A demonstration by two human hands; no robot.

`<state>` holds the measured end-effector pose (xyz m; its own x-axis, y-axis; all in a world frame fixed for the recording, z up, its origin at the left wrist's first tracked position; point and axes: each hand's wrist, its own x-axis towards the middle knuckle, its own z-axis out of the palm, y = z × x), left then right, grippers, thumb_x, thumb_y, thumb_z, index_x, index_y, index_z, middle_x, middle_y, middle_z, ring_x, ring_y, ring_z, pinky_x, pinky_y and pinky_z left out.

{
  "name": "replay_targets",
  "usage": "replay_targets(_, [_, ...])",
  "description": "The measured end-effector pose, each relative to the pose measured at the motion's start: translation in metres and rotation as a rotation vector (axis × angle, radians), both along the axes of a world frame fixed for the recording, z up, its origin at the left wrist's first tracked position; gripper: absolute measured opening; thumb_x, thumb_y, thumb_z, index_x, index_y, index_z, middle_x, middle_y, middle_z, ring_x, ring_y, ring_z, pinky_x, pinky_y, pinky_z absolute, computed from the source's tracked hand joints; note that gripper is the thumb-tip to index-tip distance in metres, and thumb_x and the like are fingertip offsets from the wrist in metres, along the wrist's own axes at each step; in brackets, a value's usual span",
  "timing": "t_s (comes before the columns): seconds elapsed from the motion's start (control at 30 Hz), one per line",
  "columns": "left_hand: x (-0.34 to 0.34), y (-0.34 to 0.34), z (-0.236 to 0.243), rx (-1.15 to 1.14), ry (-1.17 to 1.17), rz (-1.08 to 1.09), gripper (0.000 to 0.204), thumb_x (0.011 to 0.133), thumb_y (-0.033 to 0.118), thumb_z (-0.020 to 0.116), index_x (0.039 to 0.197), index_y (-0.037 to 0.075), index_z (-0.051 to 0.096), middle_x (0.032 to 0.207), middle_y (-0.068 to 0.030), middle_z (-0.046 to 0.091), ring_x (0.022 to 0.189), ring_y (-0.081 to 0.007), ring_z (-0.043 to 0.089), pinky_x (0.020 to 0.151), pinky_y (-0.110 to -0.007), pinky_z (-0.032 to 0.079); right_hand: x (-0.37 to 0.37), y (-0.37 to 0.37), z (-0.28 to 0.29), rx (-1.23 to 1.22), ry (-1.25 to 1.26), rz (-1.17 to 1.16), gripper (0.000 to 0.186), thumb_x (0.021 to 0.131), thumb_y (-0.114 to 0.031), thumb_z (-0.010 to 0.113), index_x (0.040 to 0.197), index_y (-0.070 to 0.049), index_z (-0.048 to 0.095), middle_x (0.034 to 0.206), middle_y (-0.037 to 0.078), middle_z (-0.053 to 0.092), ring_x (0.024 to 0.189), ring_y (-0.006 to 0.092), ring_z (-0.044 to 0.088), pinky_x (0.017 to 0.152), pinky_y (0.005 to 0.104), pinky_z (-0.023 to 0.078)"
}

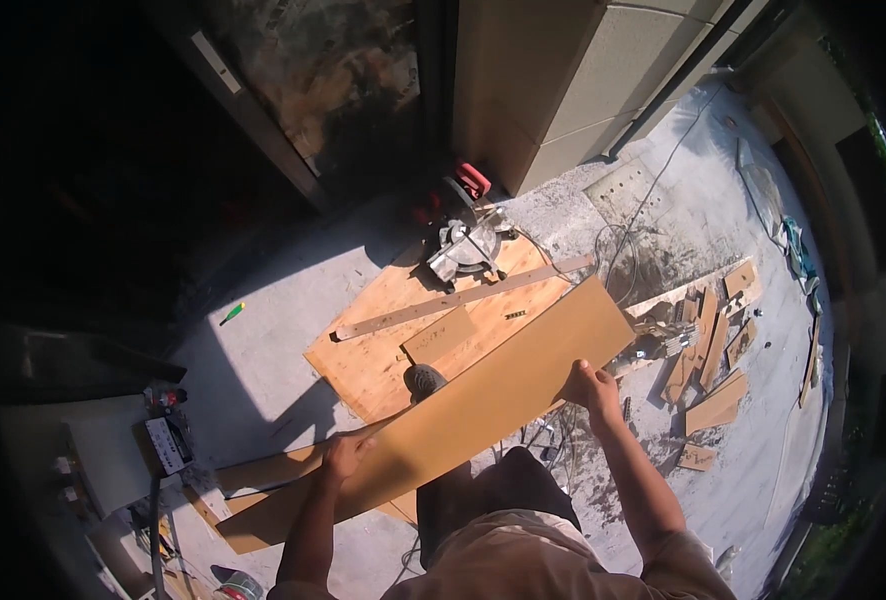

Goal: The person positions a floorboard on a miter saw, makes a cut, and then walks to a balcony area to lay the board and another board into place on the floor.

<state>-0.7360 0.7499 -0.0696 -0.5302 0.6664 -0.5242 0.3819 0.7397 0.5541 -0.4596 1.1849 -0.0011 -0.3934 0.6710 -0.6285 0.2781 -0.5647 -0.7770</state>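
A long, wide tan board (pixel 483 395) lies across in front of me, tilted, its right end farther away and higher in view. My left hand (pixel 345 455) grips its near left part, thumb side over the face. On the right, my right hand (pixel 595 387) is closed around the near edge close to the board's far end, thumb on top. Below it a plywood sheet (pixel 363 310) rests on the ground, partly covered by the board. A miter saw (pixel 468 245) with a red handle stands at that sheet's far end.
Across the plywood lie a long wooden strip (pixel 443 304) and a short board piece (pixel 441 336). My shoe (pixel 423 381) shows beside it. Wood offcuts (pixel 708 345) are scattered at right, near a loose cord (pixel 655 185). A green-handled tool (pixel 232 313) lies left, beyond a box (pixel 167 446).
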Motion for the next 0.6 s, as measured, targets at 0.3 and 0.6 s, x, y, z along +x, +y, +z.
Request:
replay_targets(0.3, [-0.140,0.022,-0.173,-0.329,0.014,0.089,0.073,0.095,0.068,0.047,0.097,-0.001,0.073,0.100,-0.0310,0.068,0.101,-0.0495,0.064,0.089,-0.057,0.049,-0.158,0.065,-0.215,-0.290,-0.147,0.278,0.057,0.101,-0.046,0.061,0.111,0.010,0.059,0.097,0.016,0.069,0.081,0.0281,0.073,0.076,0.0394,0.063])
replay_targets(0.6, [-0.242,0.070,-0.448,-0.393,0.172,0.054,0.075,0.094,0.069,0.049,0.093,-0.002,0.073,0.097,-0.0302,0.069,0.099,-0.0473,0.065,0.086,-0.056,0.050,-0.260,0.125,-0.545,-0.324,-0.112,0.515,0.068,0.099,-0.056,0.056,0.108,0.011,0.066,0.094,0.017,0.073,0.077,0.0264,0.073,0.069,0.0337,0.062])
